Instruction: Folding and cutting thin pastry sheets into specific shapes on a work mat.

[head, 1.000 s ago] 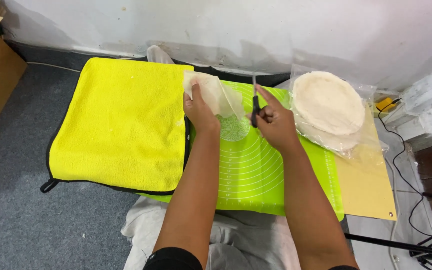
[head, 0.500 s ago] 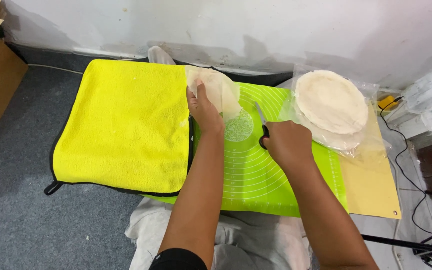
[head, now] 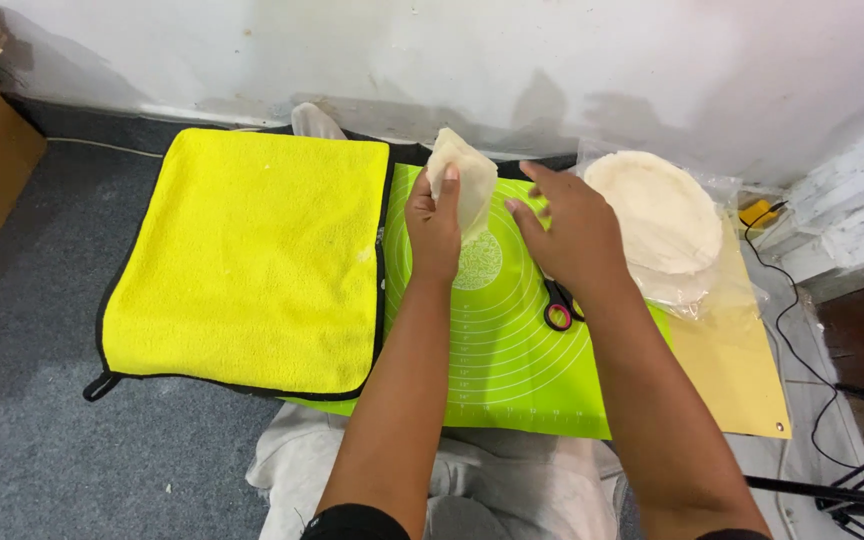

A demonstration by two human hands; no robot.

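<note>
Head view: the left hand (head: 434, 222) pinches a pale, thin folded dough piece (head: 462, 180), now lifted off the green silicone mat (head: 512, 360). The right hand (head: 570, 235), open and empty, has released the black-and-red scissors (head: 558, 305), which lie on the mat beside it; cutting seems finished. Nearby lie a yellow microfibre cloth (head: 242, 260) and a bagged stack of round flatbreads (head: 657, 215).

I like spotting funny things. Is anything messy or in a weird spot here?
Mostly tidy. The scissors lie on the green mat, partly hidden under the right hand. The left hand holds up a thin pale wrapper piece. The yellow towel has a few pale specks.
</note>
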